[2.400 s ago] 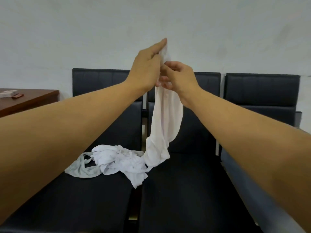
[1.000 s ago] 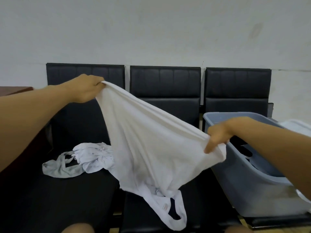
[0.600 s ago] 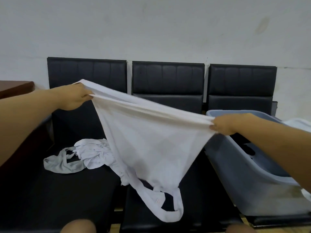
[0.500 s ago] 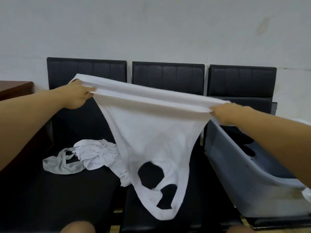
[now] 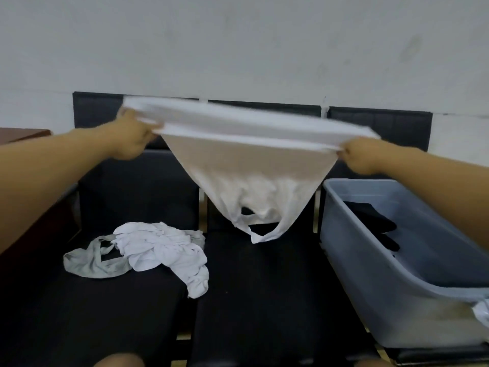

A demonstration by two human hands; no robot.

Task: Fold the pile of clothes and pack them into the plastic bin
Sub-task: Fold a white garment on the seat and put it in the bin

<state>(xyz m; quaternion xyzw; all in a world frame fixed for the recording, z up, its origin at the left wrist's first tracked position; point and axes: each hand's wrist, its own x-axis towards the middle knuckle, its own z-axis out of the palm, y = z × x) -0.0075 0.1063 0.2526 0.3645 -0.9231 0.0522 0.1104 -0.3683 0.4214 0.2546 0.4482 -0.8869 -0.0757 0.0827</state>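
A white sleeveless top [image 5: 246,178] is stretched out in the air above the middle black seat. My left hand [image 5: 132,137] grips one end of its hem and my right hand [image 5: 361,156] grips the other end. Its straps hang down just over the seat, blurred by motion. A crumpled pile of white clothes [image 5: 164,247] lies on the left seat, with a grey garment [image 5: 90,263] beside it. The grey-blue plastic bin [image 5: 370,263] stands on the right seat with a dark garment [image 5: 375,223] inside.
Three black chairs [image 5: 264,287] stand in a row against a pale wall. A brown wooden table [image 5: 23,133] is at the far left. A white cloth [image 5: 483,313] hangs at the bin's near right corner. My knees show at the bottom edge.
Both hands went from bunching the top together to pulling it wide apart by the hem. They have since risen, lifting the stretched top so its straps swing up off the seat.
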